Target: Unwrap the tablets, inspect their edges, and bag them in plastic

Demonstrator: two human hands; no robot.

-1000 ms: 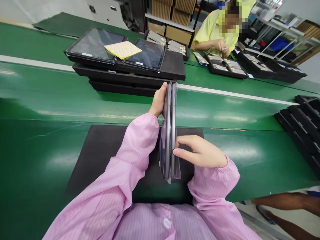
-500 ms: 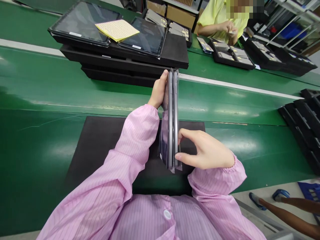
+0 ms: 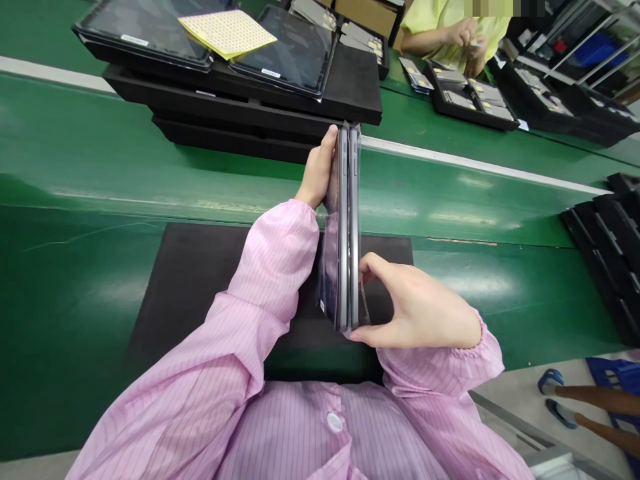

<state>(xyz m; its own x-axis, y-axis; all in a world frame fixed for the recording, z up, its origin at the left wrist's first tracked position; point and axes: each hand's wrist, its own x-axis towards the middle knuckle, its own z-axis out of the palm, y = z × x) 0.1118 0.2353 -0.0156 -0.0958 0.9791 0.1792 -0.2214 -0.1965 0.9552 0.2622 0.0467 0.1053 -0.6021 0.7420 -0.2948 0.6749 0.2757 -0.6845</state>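
Two tablets [image 3: 343, 233] stand on edge side by side in front of me, their grey metal sides facing up and clear film around them. My left hand [image 3: 320, 170] grips their far end from the left, thumb along the upper edge; its other fingers are largely hidden. At the near right corner my right hand [image 3: 415, 300] curls in, thumb at the bottom corner and index finger at the right-hand tablet's film. A loose flap of film shows between that thumb and finger. Beneath the tablets lies a black mat [image 3: 200, 287].
Black foam trays [image 3: 240, 110] are stacked at the back left, with tablets [image 3: 290, 53] and a yellow dotted sheet [image 3: 227, 32] on top. A co-worker in yellow [image 3: 440, 40] handles a small part behind trays of parts [image 3: 473, 100]. More black trays [image 3: 607, 247] stand at right.
My right thumb has slid down to the tablets' bottom corner, and the film there has been drawn out to the right. My left hand keeps its hold. The view has shifted slightly.
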